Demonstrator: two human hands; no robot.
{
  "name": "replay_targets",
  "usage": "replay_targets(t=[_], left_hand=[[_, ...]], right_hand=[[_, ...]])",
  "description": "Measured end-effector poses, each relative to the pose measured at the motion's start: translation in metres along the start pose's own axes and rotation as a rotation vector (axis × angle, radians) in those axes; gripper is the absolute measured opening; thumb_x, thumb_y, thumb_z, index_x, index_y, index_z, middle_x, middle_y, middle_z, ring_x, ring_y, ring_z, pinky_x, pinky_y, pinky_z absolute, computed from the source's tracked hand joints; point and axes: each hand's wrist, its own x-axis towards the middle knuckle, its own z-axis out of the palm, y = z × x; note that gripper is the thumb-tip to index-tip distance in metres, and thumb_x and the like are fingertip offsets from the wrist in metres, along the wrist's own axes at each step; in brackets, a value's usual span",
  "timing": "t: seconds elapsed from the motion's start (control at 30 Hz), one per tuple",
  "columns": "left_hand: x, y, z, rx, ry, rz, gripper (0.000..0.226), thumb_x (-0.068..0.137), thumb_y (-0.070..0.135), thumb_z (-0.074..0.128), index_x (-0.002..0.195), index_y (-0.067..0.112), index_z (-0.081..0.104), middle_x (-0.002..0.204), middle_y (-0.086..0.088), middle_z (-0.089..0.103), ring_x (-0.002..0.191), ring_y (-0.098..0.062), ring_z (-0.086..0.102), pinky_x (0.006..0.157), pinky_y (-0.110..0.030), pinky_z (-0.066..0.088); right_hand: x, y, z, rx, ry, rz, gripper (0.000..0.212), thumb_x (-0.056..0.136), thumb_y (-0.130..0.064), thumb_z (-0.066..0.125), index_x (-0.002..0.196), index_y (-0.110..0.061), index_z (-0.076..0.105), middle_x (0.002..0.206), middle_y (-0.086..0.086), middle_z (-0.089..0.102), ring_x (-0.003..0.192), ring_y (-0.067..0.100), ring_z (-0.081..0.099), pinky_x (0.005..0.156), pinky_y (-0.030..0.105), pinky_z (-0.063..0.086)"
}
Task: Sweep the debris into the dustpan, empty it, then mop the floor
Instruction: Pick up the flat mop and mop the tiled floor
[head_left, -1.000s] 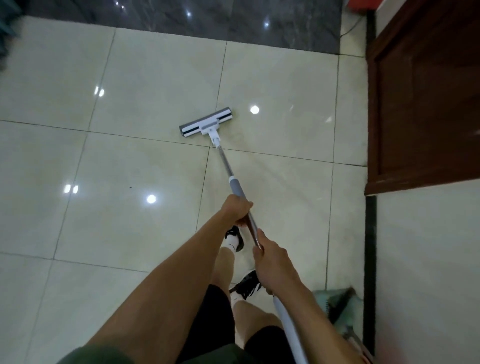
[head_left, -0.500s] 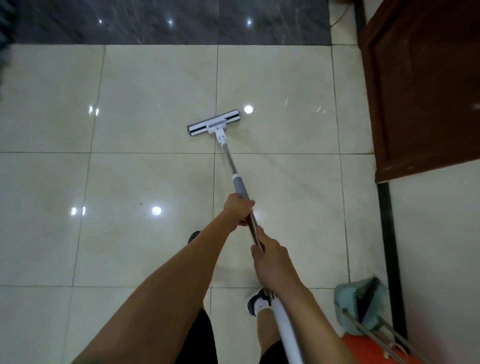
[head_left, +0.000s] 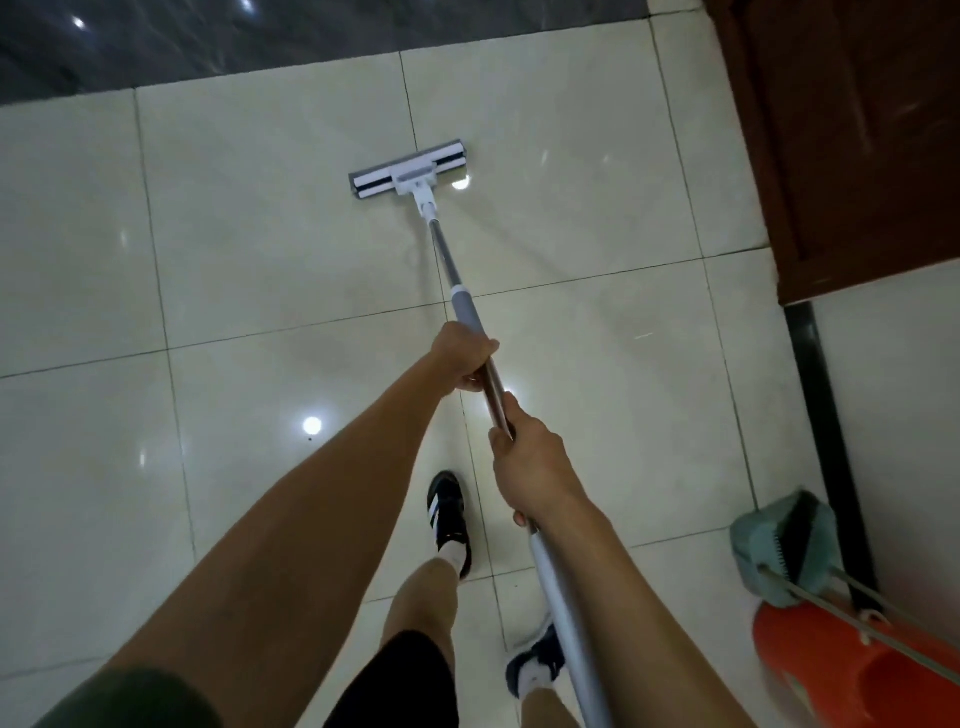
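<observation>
A flat mop with a white and grey head (head_left: 409, 169) rests on the cream floor tiles (head_left: 270, 249) ahead of me. Its long metal handle (head_left: 457, 291) slants back toward my body. My left hand (head_left: 464, 358) grips the handle higher up the shaft, just below the grey sleeve. My right hand (head_left: 530, 467) is closed around the handle closer to me. A teal dustpan with a broom (head_left: 784, 551) leans by the wall at the lower right.
A dark wooden door (head_left: 852, 135) stands at the right, with a white wall (head_left: 904, 395) below it. An orange bin (head_left: 852, 670) sits at the lower right corner. Dark marble flooring (head_left: 260, 36) borders the far tiles. My feet in dark shoes (head_left: 449, 519) stand below the hands.
The mop head has shifted right and farther forward across the tiles. I have stepped back, so the dustpan and orange bin show more fully at the lower right.
</observation>
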Motion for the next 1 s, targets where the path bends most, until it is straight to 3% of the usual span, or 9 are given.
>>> replay_targets(t=[0.1,0.27,0.37,0.53,0.67,0.83,0.93,1.0], left_hand=[[-0.011,-0.023,-0.005,0.017,-0.012,-0.004,0.031,0.097,0.017,0.067,0.118,-0.003,0.056,0.1,-0.022,0.07,0.085,-0.034,0.073,0.07,-0.044,0.063],[-0.042,-0.058,-0.005,0.069,-0.031,0.003,0.03,0.098,0.017,0.066,0.116,-0.003,0.055,0.09,-0.018,0.067,0.072,-0.029,0.07,0.056,-0.036,0.059],[-0.069,-0.088,0.008,0.088,-0.045,-0.012,0.028,0.097,0.015,0.066,0.115,-0.004,0.055,0.087,-0.018,0.066,0.068,-0.03,0.069,0.053,-0.039,0.059],[-0.126,-0.165,0.04,0.105,-0.079,-0.043,0.024,0.099,0.014,0.065,0.112,-0.003,0.054,0.082,-0.018,0.065,0.062,-0.031,0.068,0.039,-0.037,0.055],[-0.174,-0.244,0.079,0.122,-0.094,-0.049,0.026,0.099,0.015,0.065,0.112,-0.005,0.054,0.084,-0.021,0.066,0.065,-0.034,0.07,0.051,-0.046,0.06],[-0.23,-0.325,0.116,0.164,-0.102,-0.065,0.019,0.098,0.014,0.065,0.095,0.001,0.051,0.075,-0.019,0.063,0.055,-0.03,0.066,0.034,-0.033,0.051],[-0.242,-0.354,0.127,0.133,-0.115,-0.078,0.017,0.095,0.011,0.067,0.094,0.002,0.053,0.078,-0.02,0.065,0.061,-0.032,0.069,0.043,-0.038,0.056],[-0.241,-0.366,0.129,0.035,-0.124,-0.103,0.017,0.091,0.008,0.068,0.098,0.001,0.053,0.082,-0.022,0.066,0.068,-0.036,0.07,0.062,-0.048,0.062]], right_hand=[[-0.019,0.002,0.02,-0.044,0.014,-0.004,0.052,0.107,-0.025,0.038,0.157,-0.031,0.022,0.106,0.008,0.066,0.09,0.025,0.067,0.083,0.039,0.058],[-0.053,0.019,0.049,-0.035,-0.011,0.015,0.055,0.107,-0.024,0.038,0.159,-0.027,0.018,0.112,0.011,0.067,0.087,0.022,0.064,0.074,0.028,0.051],[-0.083,0.045,0.065,-0.045,0.007,0.022,0.054,0.107,-0.023,0.039,0.157,-0.024,0.022,0.113,0.011,0.067,0.094,0.024,0.067,0.08,0.031,0.054],[-0.152,0.114,0.107,-0.033,-0.011,0.039,0.058,0.105,-0.019,0.042,0.158,-0.024,0.02,0.111,0.013,0.067,0.093,0.027,0.067,0.078,0.034,0.055],[-0.212,0.184,0.141,-0.01,-0.02,0.043,0.056,0.104,-0.02,0.039,0.157,-0.026,0.022,0.106,0.011,0.066,0.079,0.023,0.059,0.067,0.032,0.045],[-0.287,0.252,0.176,0.018,-0.01,0.055,0.054,0.103,-0.019,0.036,0.154,-0.029,0.025,0.098,0.005,0.064,0.076,0.022,0.06,0.066,0.033,0.048],[-0.319,0.274,0.19,0.036,-0.004,0.042,0.051,0.101,-0.016,0.034,0.15,-0.028,0.028,0.09,0.005,0.063,0.072,0.023,0.06,0.062,0.035,0.05],[-0.327,0.281,0.197,0.019,0.017,0.026,0.05,0.102,-0.015,0.034,0.151,-0.026,0.029,0.086,0.003,0.06,0.067,0.017,0.056,0.055,0.026,0.043]])
